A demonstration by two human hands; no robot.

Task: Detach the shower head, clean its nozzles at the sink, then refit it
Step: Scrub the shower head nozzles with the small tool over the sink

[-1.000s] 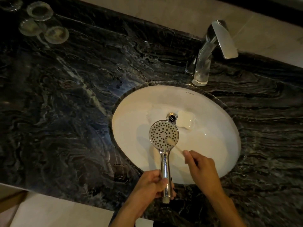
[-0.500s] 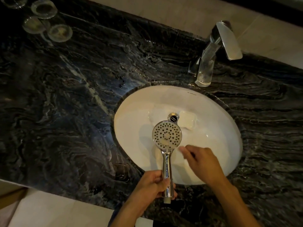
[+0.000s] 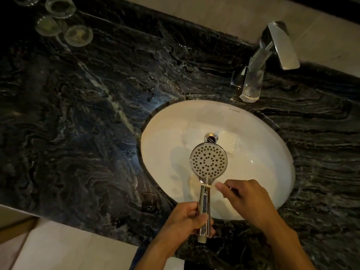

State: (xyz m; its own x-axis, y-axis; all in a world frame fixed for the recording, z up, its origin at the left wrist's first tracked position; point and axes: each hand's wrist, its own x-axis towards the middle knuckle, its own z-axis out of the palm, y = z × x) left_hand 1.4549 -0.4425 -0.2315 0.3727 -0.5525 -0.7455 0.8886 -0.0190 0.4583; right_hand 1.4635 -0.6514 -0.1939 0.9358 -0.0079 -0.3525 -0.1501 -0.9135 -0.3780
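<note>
A chrome shower head [image 3: 208,161] faces up over the white oval sink [image 3: 263,152], its round plate of dark nozzles in full view. My left hand [image 3: 187,221] grips the lower end of its handle. My right hand [image 3: 247,195] pinches a thin pale brush [image 3: 208,184], likely a toothbrush. The brush tip lies across the neck of the shower head, just below the nozzle plate. A white soap bar [image 3: 228,142] rests in the basin beside the chrome drain [image 3: 210,137].
A chrome faucet [image 3: 259,75] stands at the back right of the dark marble counter [image 3: 87,114]. Several upturned glasses [image 3: 78,35] sit at the far left corner. A pale floor [image 3: 64,248] shows below the counter's front edge.
My right hand drew the brush down off the nozzle plate to the neck of the shower head. My left hand kept its hold on the handle.
</note>
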